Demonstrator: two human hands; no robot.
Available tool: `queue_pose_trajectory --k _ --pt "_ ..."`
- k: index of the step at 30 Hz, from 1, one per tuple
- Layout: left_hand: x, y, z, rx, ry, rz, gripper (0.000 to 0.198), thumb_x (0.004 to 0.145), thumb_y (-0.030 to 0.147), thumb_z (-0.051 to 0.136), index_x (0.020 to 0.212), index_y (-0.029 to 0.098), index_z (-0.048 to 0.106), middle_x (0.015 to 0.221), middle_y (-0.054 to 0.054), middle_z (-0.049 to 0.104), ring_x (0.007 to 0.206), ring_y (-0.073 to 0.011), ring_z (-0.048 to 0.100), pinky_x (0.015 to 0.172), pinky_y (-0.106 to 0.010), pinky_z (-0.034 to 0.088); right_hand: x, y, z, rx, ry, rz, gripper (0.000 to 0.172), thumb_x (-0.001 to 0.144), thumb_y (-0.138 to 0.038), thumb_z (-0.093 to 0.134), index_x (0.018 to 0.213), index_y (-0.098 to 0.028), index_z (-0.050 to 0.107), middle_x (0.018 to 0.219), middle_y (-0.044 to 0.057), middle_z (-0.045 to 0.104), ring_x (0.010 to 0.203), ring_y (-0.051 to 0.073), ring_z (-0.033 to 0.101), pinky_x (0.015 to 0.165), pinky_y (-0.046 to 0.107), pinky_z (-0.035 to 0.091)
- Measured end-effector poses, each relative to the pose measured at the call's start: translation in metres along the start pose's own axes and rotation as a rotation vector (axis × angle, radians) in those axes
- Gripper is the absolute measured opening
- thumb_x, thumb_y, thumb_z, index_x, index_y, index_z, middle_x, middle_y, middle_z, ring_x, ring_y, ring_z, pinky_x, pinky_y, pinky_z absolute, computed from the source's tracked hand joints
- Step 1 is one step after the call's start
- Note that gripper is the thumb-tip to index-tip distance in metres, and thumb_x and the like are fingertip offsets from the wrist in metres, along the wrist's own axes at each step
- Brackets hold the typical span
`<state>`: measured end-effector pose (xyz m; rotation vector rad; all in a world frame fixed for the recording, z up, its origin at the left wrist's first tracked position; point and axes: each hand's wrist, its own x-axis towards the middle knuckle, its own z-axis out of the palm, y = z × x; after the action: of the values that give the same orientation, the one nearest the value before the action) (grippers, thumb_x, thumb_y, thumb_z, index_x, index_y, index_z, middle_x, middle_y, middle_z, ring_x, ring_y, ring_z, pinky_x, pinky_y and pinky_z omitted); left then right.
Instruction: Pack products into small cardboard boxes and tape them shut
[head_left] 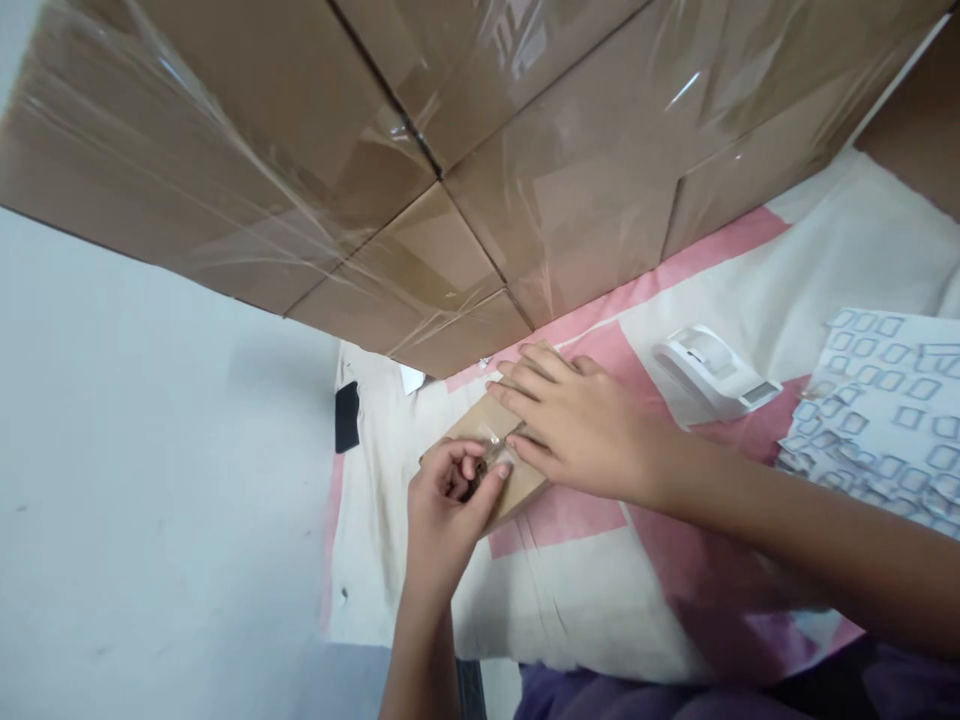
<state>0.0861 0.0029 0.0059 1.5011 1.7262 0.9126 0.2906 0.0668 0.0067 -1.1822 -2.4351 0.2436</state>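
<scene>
A small brown cardboard box [480, 425] lies on a white and pink cloth [600, 590] in front of me. My right hand [581, 420] rests flat on top of it, fingers stretched out and pressed on the lid. My left hand [450, 500] is at the box's near left corner with its fingers curled and thumb pinching at a strip of clear tape [495, 440] on the box. What the curled fingers enclose beyond the tape is hidden.
A stack of large cardboard cartons [420, 160] wrapped in clear film looms behind the box. A white tape dispenser [712, 372] sits to the right, and sheets of blue-outlined labels [885, 410] lie at far right. White floor [150, 480] spreads to the left.
</scene>
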Motion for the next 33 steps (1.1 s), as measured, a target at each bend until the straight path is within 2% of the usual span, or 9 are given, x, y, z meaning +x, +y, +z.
queue_pose_trajectory --k 5,11,15,18,21,25,29,33 --pt "-0.003 -0.002 0.003 0.074 0.095 0.055 0.024 0.085 0.035 0.079 0.102 0.022 0.067 0.082 0.004 0.052 0.057 -0.0057 0.039 0.053 -0.019 0.033 -0.001 0.003 0.007 -0.003 0.015 -0.016 0.046 0.101 -0.036 0.053 0.142 -0.018 0.059 0.149 0.015 0.06 0.143 0.036 0.042 0.097 0.047 0.047" --pt "-0.002 0.0 0.003 0.129 0.1 0.137 0.023 0.086 0.03 0.079 0.105 0.024 0.066 0.086 0.005 0.052 0.057 -0.0042 0.037 0.056 -0.02 0.037 -0.001 0.005 0.008 -0.003 0.024 -0.034 0.045 0.1 -0.036 0.054 0.14 -0.017 0.06 0.148 0.016 0.06 0.143 0.036 0.043 0.096 0.045 0.047" --pt "-0.002 -0.004 0.003 0.032 0.19 0.238 0.023 0.089 0.026 0.076 0.11 0.025 0.065 0.115 -0.001 0.06 0.06 -0.0028 0.045 0.056 -0.02 0.041 0.0 0.005 0.007 -0.008 0.017 -0.052 0.046 0.102 -0.039 0.051 0.141 -0.016 0.06 0.149 0.017 0.059 0.143 0.037 0.043 0.096 0.046 0.047" --pt "-0.003 -0.005 0.004 -0.059 0.155 0.209 0.018 0.093 0.026 0.073 0.109 0.025 0.065 0.13 -0.005 0.066 0.063 -0.004 0.054 0.057 -0.02 0.045 0.001 0.006 0.007 -0.007 0.014 -0.051 0.045 0.103 -0.038 0.05 0.14 -0.016 0.06 0.149 0.017 0.059 0.143 0.037 0.043 0.095 0.047 0.047" --pt "-0.006 -0.002 0.006 -0.123 0.112 0.113 0.012 0.095 0.028 0.071 0.104 0.024 0.063 0.114 -0.005 0.076 0.072 -0.009 0.065 0.063 -0.022 0.05 0.002 0.007 0.008 -0.002 0.016 -0.05 0.045 0.102 -0.037 0.05 0.141 -0.016 0.06 0.149 0.016 0.059 0.143 0.037 0.043 0.095 0.047 0.048" --pt "-0.006 0.002 0.007 -0.188 0.155 0.05 0.019 0.091 0.029 0.077 0.1 0.022 0.062 0.093 -0.004 0.08 0.08 -0.0148 0.074 0.066 -0.022 0.054 0.003 0.008 0.008 0.008 0.019 -0.061 0.047 0.101 -0.037 0.052 0.143 -0.017 0.058 0.149 0.017 0.059 0.143 0.037 0.044 0.093 0.046 0.049" --pt "-0.007 0.007 0.009 -0.161 0.173 -0.019 0.024 0.086 0.033 0.081 0.097 0.021 0.063 0.088 -0.005 0.08 0.071 -0.0144 0.073 0.058 -0.022 0.05 0.003 0.01 0.008 0.012 0.014 -0.07 0.047 0.102 -0.038 0.051 0.143 -0.016 0.059 0.15 0.017 0.058 0.143 0.037 0.043 0.095 0.046 0.048" --pt "-0.008 0.008 0.011 -0.138 0.171 -0.056 0.027 0.085 0.036 0.081 0.098 0.021 0.063 0.091 -0.005 0.081 0.059 -0.0102 0.064 0.054 -0.021 0.046 0.004 0.011 0.006 0.025 -0.004 -0.075 0.047 0.102 -0.038 0.049 0.143 -0.017 0.059 0.151 0.016 0.057 0.143 0.036 0.042 0.093 0.044 0.047"
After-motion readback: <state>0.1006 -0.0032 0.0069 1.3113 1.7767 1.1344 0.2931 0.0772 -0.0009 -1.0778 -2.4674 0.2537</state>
